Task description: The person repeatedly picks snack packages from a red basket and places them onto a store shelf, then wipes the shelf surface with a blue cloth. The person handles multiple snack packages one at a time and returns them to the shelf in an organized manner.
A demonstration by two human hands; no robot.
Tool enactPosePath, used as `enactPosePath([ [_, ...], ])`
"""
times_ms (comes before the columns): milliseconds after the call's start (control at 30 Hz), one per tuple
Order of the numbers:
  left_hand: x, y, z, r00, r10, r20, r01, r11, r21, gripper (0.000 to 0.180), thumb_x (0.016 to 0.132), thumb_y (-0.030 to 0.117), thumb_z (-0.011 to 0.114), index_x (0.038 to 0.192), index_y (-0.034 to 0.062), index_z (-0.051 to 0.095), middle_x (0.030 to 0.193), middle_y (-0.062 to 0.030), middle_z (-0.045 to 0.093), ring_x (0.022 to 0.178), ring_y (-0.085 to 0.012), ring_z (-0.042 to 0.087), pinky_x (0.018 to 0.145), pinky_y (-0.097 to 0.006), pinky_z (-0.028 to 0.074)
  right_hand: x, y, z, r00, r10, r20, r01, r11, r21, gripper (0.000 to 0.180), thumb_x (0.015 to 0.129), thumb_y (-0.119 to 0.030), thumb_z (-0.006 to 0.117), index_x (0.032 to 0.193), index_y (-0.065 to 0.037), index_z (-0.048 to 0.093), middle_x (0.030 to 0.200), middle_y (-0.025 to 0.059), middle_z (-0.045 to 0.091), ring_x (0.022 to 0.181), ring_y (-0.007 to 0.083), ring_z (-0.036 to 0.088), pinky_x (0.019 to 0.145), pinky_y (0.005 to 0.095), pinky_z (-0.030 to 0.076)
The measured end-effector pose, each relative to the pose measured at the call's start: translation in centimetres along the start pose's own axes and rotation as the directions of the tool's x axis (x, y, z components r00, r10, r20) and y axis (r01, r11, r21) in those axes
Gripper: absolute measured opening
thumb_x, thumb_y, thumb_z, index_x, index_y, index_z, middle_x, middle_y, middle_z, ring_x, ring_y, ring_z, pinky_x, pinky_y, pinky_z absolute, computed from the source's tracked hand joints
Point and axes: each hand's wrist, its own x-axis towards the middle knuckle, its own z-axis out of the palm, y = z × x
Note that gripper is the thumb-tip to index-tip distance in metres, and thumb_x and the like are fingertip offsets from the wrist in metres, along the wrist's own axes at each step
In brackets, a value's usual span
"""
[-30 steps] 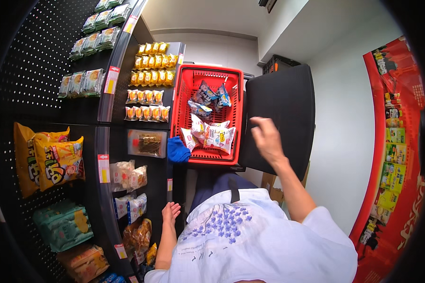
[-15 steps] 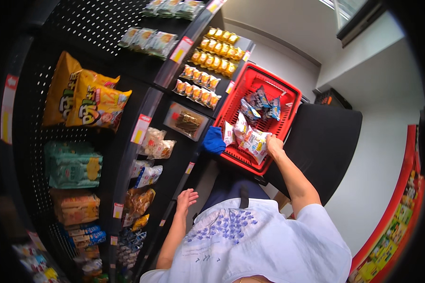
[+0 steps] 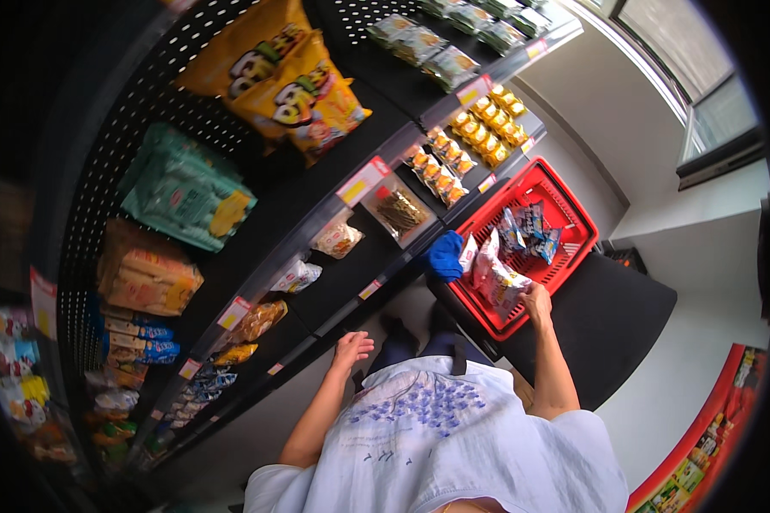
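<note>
My right hand [image 3: 536, 302] is closed on the edge of a white and pink snack bag [image 3: 498, 278], low in the near end of a red plastic basket [image 3: 580, 195]. Beside that bag a smaller white and pink packet [image 3: 468, 254] leans near the basket's left side. Several blue and dark packets [image 3: 535, 231] lie farther back in it. A blue cloth [image 3: 444, 256] hangs at the basket's left rim. My left hand [image 3: 351, 348] is in the air before the shelves, fingers stretched out, holding nothing.
Black shelves on the left carry yellow snack bags [image 3: 304, 103], a green package [image 3: 184, 192], small gold packets [image 3: 490, 128] and a clear-lidded box [image 3: 398, 209]. A black seat [image 3: 612, 316] stands under and beside the basket. A red-framed display [image 3: 701, 427] is at the right.
The view has turned, so shelves and basket appear shifted to the right. My right hand still grips the snack bag, which now stands more upright in the basket. My left hand stays open.
</note>
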Motion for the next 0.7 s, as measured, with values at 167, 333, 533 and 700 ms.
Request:
enactPosePath([
  [167, -0.1, 1.6, -1.9, 0.971, 0.238, -0.024, -0.236, 0.97, 0.051, 0.032, 0.102, 0.035, 0.059, 0.114, 0.0062, 0.066, 0.096, -0.0088, 0.074, 0.079, -0.0122, 0.071, 0.063, -0.025, 0.053, -5.4, -5.0, -4.0, 0.858, -0.394, -0.33, 0.427, 0.904, 0.03, 0.012, 0.085, -0.007, 0.066, 0.092, 0.0, 0.059, 0.087, 0.0191, 0.062, 0.085, 0.0356, 0.062, 0.079, 0.0428, 0.049],
  [333, -2.3, 7.0, -1.0, 0.772, 0.634, 0.042, -0.634, 0.763, 0.124, 0.031, 0.092, 0.019, 0.075, 0.116, 0.0029, 0.063, 0.094, -0.0071, 0.073, 0.084, -0.0125, 0.069, 0.076, -0.029, 0.058, -10.9, -13.7, -8.4, 0.618, -0.65, -0.442, 0.723, 0.691, -0.006, 0.018, 0.082, 0.008, 0.062, 0.096, -0.003, 0.058, 0.092, 0.0151, 0.062, 0.091, 0.0354, 0.061, 0.081, 0.0424, 0.049],
  [533, -12.4, 17.1, -0.2, 0.42, 0.87, 0.258, -0.866, 0.299, 0.402, 0.09, 0.079, 0.04, 0.087, 0.15, 0.0068, 0.042, 0.143, -0.0175, 0.053, 0.13, -0.0296, 0.054, 0.1, -0.042, 0.052, -19.3, -27.4, -8.3, 0.429, -0.876, -0.22, 0.903, 0.413, 0.12, 0.03, 0.078, 0.016, 0.065, 0.098, -0.005, 0.064, 0.097, 0.0143, 0.065, 0.096, 0.035, 0.063, 0.084, 0.0408, 0.052],
  [700, -16.5, 19.0, -2.9, 0.185, 0.941, 0.283, -0.851, 0.009, 0.526, 0.102, 0.074, 0.042, 0.087, 0.154, 0.0059, 0.034, 0.144, -0.0192, 0.052, 0.131, -0.0375, 0.051, 0.111, -0.047, 0.04, -25.0, -35.1, -7.0, 0.162, -0.981, -0.104, 0.972, 0.141, 0.186, 0.016, 0.085, 0.006, 0.065, 0.097, -0.004, 0.061, 0.092, 0.013, 0.064, 0.092, 0.0354, 0.064, 0.078, 0.0417, 0.053],
])
